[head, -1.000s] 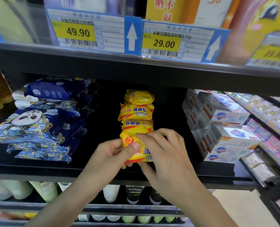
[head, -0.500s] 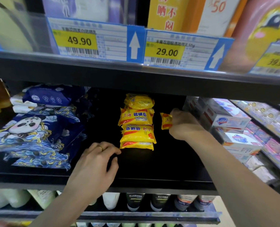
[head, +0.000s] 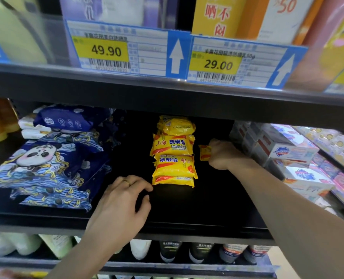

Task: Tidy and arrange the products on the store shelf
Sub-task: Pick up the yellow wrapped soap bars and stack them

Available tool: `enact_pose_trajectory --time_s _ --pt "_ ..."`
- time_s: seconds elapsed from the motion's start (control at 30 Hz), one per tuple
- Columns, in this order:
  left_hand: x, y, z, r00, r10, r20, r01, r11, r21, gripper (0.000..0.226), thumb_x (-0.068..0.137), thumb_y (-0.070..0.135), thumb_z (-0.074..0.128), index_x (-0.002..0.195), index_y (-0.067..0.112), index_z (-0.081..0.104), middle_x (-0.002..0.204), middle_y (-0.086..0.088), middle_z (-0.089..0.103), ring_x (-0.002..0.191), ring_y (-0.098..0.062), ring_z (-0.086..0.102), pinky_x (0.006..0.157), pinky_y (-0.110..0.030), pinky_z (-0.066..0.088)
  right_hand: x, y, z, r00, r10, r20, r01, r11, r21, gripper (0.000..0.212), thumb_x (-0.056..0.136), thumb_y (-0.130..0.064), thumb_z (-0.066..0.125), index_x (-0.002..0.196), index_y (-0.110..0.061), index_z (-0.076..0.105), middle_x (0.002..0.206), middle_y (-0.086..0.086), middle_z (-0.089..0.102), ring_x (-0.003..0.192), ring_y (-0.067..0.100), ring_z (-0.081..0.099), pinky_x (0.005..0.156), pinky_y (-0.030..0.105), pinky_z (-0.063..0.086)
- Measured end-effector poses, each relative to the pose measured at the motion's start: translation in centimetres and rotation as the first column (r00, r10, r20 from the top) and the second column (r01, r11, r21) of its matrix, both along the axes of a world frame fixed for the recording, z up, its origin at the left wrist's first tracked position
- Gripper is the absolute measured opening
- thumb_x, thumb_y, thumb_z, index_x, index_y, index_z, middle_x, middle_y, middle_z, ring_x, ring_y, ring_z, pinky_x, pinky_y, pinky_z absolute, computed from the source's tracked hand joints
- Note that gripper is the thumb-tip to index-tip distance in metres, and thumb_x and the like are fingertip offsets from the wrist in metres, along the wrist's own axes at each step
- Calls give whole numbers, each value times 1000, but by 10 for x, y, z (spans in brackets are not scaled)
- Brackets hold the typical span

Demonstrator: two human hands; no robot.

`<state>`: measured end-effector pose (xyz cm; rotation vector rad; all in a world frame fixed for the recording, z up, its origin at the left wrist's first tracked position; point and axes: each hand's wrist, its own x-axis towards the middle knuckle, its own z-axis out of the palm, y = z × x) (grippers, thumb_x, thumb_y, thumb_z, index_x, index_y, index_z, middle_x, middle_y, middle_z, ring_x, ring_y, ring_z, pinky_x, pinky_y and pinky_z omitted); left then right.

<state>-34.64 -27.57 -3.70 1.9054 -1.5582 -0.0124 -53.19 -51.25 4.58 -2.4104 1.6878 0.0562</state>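
Your right hand point(head: 222, 156) is deep in the black shelf point(head: 197, 210), fingers curled tight around one yellow soap pack point(head: 204, 152). That pack sits just right of the row of yellow soap packs point(head: 174, 156) (four of them, front to back). Your left hand point(head: 122, 202) rests on the shelf with loose fingers, holding nothing, its fingertips near the front pack. Blue panda bags point(head: 44, 168) lie on the left, white boxes point(head: 287, 152) on the right.

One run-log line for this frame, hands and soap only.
right hand: grips yellow soap pack right of soap row | left hand: holds nothing, near front pack | shelf: middle
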Motion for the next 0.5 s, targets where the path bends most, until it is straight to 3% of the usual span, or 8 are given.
enact_pose_trajectory --time_s 0.1,0.17,0.23,0.3,0.37,0.4,0.5 --pt "-1 0 0 1000 4 1 -4 1000 5 18 94 33 61 110 40 66 114 30 56 109 -1 47 97 -35 48 3 0 3 999 1 49 -1 1000 -3 77 90 -14 63 159 -21 29 160 13 34 147 36 34 117 47 39" --pt "-1 0 -1 1000 8 -1 -8 1000 4 17 94 34 61 109 41 66 113 30 56 109 -1 47 97 -35 48 8 3 7 975 25 221 1 993 -119 76 90 -19 65 157 -26 30 158 12 34 144 37 37 116 45 40" --pt "-1 0 -2 1000 8 -3 -8 1000 2 17 94 34 61 109 41 66 113 30 56 107 -1 47 96 -35 48 13 8 11 892 116 437 7 963 -270 72 88 -16 67 153 -27 39 153 10 41 139 34 43 112 36 40" --pt "-2 0 -2 1000 11 -4 -11 1000 0 17 94 34 61 109 40 66 113 30 56 107 -2 47 96 -34 48 19 15 14 794 255 553 -42 929 -368 63 88 -10 65 147 -26 50 134 2 54 129 30 53 100 26 40" --pt "-2 0 -2 1000 17 -5 -17 1000 -3 16 94 33 62 109 40 66 113 30 56 106 -2 47 95 -34 48 23 22 17 733 366 573 -164 913 -374 56 91 -5 62 142 -28 58 111 -13 51 115 25 61 91 25 41" --pt "-2 0 -2 1000 19 -4 -19 1000 -7 16 94 32 62 109 39 67 113 29 57 106 -2 47 94 -34 48 25 23 18 734 401 548 -221 904 -365 56 93 -4 60 142 -30 58 111 -15 50 113 22 61 91 26 43" --pt "-2 0 -2 1000 25 -1 -25 1000 -13 16 95 32 63 108 39 67 112 29 57 106 -2 48 93 -34 49 29 18 18 796 406 450 -269 902 -338 59 98 -6 57 148 -38 51 143 -1 52 126 22 55 105 33 47"
